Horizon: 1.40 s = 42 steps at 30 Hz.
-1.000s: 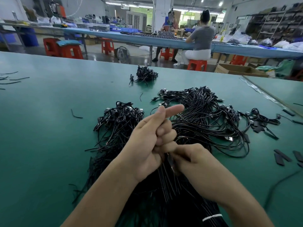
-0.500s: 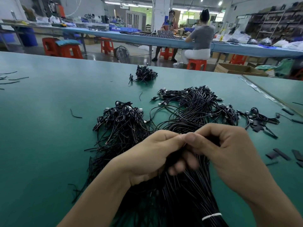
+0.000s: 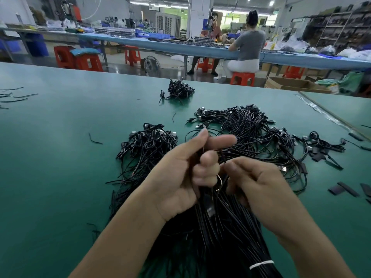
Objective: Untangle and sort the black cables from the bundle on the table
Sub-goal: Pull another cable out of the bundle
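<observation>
A thick bundle of black cables (image 3: 224,233) runs from the bottom of the view up into my hands, tied near the bottom by a white band (image 3: 261,264). My left hand (image 3: 186,177) grips the bundle's upper end, with index finger and thumb stretched out above it. My right hand (image 3: 259,187) pinches a thin cable strand just right of the left fingers. A tangled heap of black cables (image 3: 251,133) with USB plugs lies behind my hands. A second pile (image 3: 146,145) lies to the left of it.
A small cable clump (image 3: 178,91) sits farther back on the green table (image 3: 60,157). Short black sleeve pieces (image 3: 343,189) and a small coil (image 3: 321,145) lie at the right. Loose offcuts (image 3: 14,97) lie at the far left. People sit at a blue bench beyond.
My right hand has come off the left hand's fingertips and dropped lower to the right, pinching a strand. My left index finger and thumb have stretched out again.
</observation>
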### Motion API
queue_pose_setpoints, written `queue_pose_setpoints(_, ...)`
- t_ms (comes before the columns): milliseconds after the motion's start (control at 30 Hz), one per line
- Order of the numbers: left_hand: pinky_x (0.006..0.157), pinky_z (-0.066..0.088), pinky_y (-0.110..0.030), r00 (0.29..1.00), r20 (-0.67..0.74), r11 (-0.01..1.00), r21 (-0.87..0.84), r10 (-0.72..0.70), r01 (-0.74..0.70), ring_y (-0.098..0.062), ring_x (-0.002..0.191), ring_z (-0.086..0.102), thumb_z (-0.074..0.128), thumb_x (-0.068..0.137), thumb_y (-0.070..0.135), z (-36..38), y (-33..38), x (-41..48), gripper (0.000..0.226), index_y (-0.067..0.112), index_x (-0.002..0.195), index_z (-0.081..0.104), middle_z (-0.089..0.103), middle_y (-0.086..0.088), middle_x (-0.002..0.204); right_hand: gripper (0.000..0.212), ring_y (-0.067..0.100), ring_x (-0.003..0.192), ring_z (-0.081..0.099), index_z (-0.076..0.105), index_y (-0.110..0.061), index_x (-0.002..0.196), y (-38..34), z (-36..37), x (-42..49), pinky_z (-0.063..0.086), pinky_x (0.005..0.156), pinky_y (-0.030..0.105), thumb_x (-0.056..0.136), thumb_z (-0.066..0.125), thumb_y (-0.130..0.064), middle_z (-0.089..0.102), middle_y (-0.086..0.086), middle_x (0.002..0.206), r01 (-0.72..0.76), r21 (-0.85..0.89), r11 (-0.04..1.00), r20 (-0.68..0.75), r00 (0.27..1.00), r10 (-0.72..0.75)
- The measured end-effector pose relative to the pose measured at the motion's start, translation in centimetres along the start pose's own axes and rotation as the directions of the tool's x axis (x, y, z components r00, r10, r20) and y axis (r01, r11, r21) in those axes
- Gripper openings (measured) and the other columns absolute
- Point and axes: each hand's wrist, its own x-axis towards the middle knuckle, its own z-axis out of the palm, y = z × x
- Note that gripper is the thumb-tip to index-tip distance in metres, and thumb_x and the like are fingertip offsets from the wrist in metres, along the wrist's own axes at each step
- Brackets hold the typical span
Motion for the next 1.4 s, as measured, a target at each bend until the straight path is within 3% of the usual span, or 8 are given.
queue_pose_setpoints(133, 0.074, 0.062, -0.030, 0.972, -0.117, 0.972, -0.095, 0.205, -0.216, -0.023, 0.089, 0.075, 0.052, 0.091, 0.029, -0.7, -0.5, 0.7, 0.042, -0.002, 0.111, 0.071, 0.075, -0.015, 0.101, 0.022, 0.003, 0.046, 0.041, 0.070, -0.039, 0.081, -0.4, 0.0, -0.4, 0.034, 0.047, 0.021, 0.097, 0.056, -0.031, 0.057, -0.008, 0.055, 0.033, -0.212, 0.977, 0.196, 0.981, 0.010)
queue_pose_setpoints(267, 0.093, 0.057, -0.033, 0.868, -0.275, 0.845, 0.472, 0.413, -0.252, -0.020, 0.106, 0.071, 0.052, 0.091, 0.034, -1.8, -1.7, 1.0, 0.035, 0.012, 0.111, 0.071, 0.076, -0.007, 0.108, 0.017, 0.000, 0.051, 0.050, 0.072, -0.033, 0.078, -1.1, -1.0, -0.8, 0.038, 0.053, 0.016, 0.090, 0.062, -0.039, 0.059, -0.017, 0.056, 0.120, -0.332, 0.936, 0.193, 0.979, -0.057)
queue_pose_setpoints(367, 0.094, 0.057, -0.038, 0.951, -0.193, 0.720, 0.692, 0.241, -0.042, -0.026, 0.103, 0.072, 0.049, 0.101, 0.031, -1.6, -2.2, 0.6, 0.033, 0.012, 0.101, 0.076, 0.077, -0.010, 0.103, 0.011, -0.004, 0.060, 0.061, 0.075, -0.032, 0.078, -1.4, -1.5, -0.8, 0.044, 0.060, 0.011, 0.086, 0.068, -0.037, 0.068, -0.019, 0.064, 0.170, -0.257, 0.951, 0.046, 0.985, -0.164)
queue_pose_setpoints(500, 0.067, 0.061, -0.033, 0.986, -0.060, 0.826, 0.540, -0.154, 0.161, -0.028, 0.075, 0.074, 0.043, 0.104, 0.034, -0.5, -1.1, -0.5, 0.047, 0.005, 0.088, 0.076, 0.074, -0.017, 0.080, 0.020, 0.002, 0.054, 0.056, 0.072, -0.029, 0.076, -0.7, -1.5, -0.3, 0.047, 0.055, 0.017, 0.069, 0.072, -0.048, 0.066, -0.003, 0.059, 0.194, -0.109, 0.975, -0.137, 0.968, -0.208)
queue_pose_setpoints(633, 0.037, 0.042, -0.015, 0.976, -0.061, 0.832, 0.513, -0.208, 0.209, -0.009, 0.040, 0.057, 0.042, 0.104, 0.034, 0.0, -0.5, -1.0, 0.049, 0.013, 0.073, 0.073, 0.061, -0.002, 0.053, 0.023, 0.004, 0.053, 0.050, 0.069, -0.025, 0.075, 0.2, -1.3, 0.2, 0.041, 0.052, 0.014, 0.067, 0.074, -0.046, 0.062, -0.002, 0.059, 0.191, 0.018, 0.981, -0.304, 0.936, -0.177)
queue_pose_setpoints(933, 0.061, 0.059, -0.021, 0.967, -0.144, 0.973, -0.066, 0.209, -0.220, -0.019, 0.078, 0.076, 0.057, 0.088, 0.026, -0.4, -0.1, 0.3, 0.035, -0.002, 0.094, 0.078, 0.076, -0.014, 0.089, 0.018, 0.008, 0.040, 0.038, 0.075, -0.036, 0.081, 0.2, -0.1, -0.2, 0.030, 0.039, 0.025, 0.091, 0.063, -0.045, 0.066, -0.006, 0.058, -0.013, -0.201, 0.980, 0.096, 0.995, 0.033)
queue_pose_setpoints(1133, 0.080, 0.059, -0.026, 0.824, -0.313, 0.795, 0.555, 0.472, -0.245, -0.020, 0.095, 0.075, 0.056, 0.093, 0.026, -1.7, -1.6, 0.8, 0.026, 0.008, 0.105, 0.071, 0.078, -0.009, 0.098, 0.018, 0.010, 0.052, 0.052, 0.071, -0.027, 0.084, -1.1, -0.2, -0.9, 0.044, 0.055, 0.031, 0.096, 0.059, -0.033, 0.063, -0.003, 0.065, 0.131, -0.385, 0.914, 0.259, 0.965, -0.030)
queue_pose_setpoints(1400, 0.048, 0.049, -0.019, 0.987, -0.151, 0.669, 0.728, -0.059, 0.151, -0.012, 0.051, 0.062, 0.040, 0.107, 0.030, 0.1, -1.3, -0.6, 0.047, 0.011, 0.075, 0.068, 0.067, -0.002, 0.060, 0.013, 0.004, 0.060, 0.065, 0.072, -0.028, 0.070, -1.2, -1.9, -0.7, 0.047, 0.059, 0.014, 0.070, 0.085, -0.029, 0.070, -0.013, 0.065, 0.193, -0.269, 0.944, -0.144, 0.961, -0.238)
